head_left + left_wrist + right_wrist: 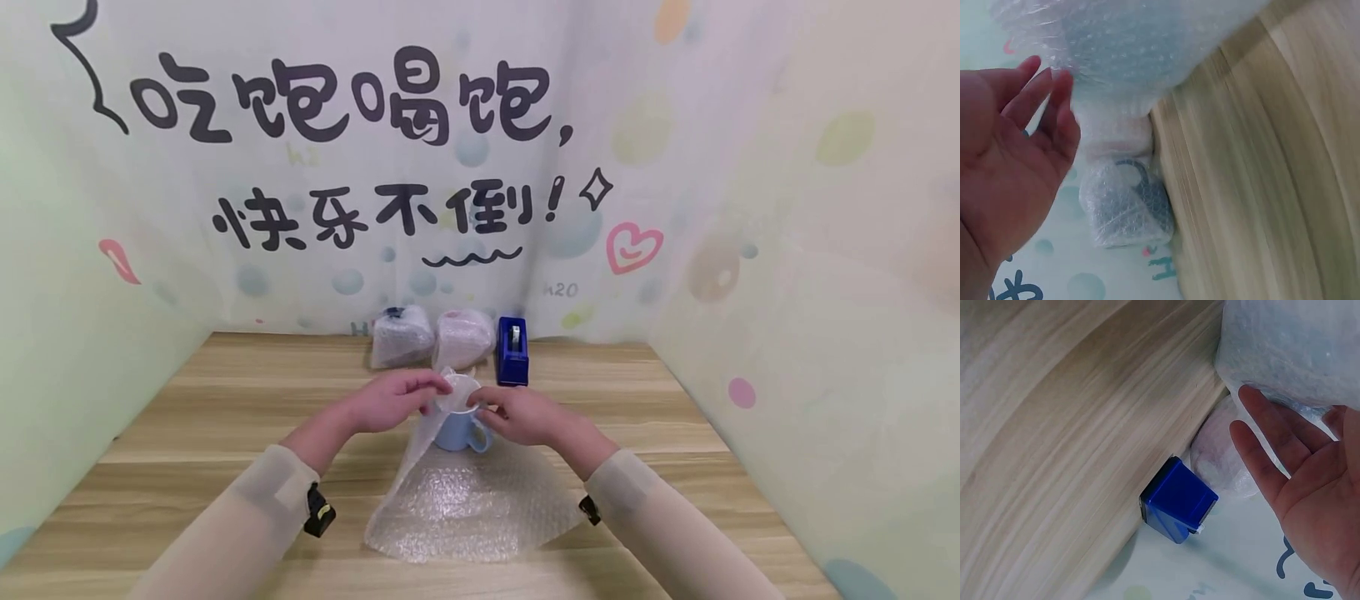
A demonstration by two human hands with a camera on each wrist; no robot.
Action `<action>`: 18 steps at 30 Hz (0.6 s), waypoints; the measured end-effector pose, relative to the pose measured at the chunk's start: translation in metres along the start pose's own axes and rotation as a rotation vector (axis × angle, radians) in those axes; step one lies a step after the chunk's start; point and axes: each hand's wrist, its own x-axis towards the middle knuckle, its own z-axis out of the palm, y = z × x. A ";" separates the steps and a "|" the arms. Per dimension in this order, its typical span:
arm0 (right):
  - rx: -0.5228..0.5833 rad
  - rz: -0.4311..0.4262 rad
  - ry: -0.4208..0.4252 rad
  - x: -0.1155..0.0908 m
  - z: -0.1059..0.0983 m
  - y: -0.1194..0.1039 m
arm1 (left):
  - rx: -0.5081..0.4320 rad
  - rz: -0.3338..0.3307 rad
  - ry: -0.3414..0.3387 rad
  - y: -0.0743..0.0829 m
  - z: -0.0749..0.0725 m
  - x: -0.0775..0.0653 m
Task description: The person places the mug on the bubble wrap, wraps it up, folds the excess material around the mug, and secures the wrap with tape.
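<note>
A light blue mug (453, 433) stands upright on a sheet of bubble wrap (472, 508), its handle to the right. Part of the sheet rises along the mug's left side and folds over the rim into its mouth. My left hand (397, 398) is at the rim's left, loosely bent fingertips against the raised wrap. From the right, my right hand (523, 414) reaches the rim with its fingertips at the mouth. In the right wrist view, that hand's extended fingers (1266, 428) lie beside the wrap. Both wrist views show the mug only dimly behind wrap.
Two bubble-wrapped bundles, a left one (403, 337) and a pinkish one (465, 337), stand at the table's back. A blue tape dispenser (513, 354) is to their right. The wooden table (247, 400) meets a printed wall cloth (337, 283) behind them.
</note>
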 end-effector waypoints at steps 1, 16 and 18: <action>-0.003 -0.001 0.001 0.000 0.000 0.000 | 0.080 0.048 0.003 -0.001 0.000 -0.001; 0.003 0.016 0.006 0.001 0.002 0.001 | 0.464 0.161 0.017 -0.008 0.025 0.012; 0.007 0.011 0.003 0.001 0.002 0.001 | 0.469 0.172 0.033 -0.008 0.030 0.015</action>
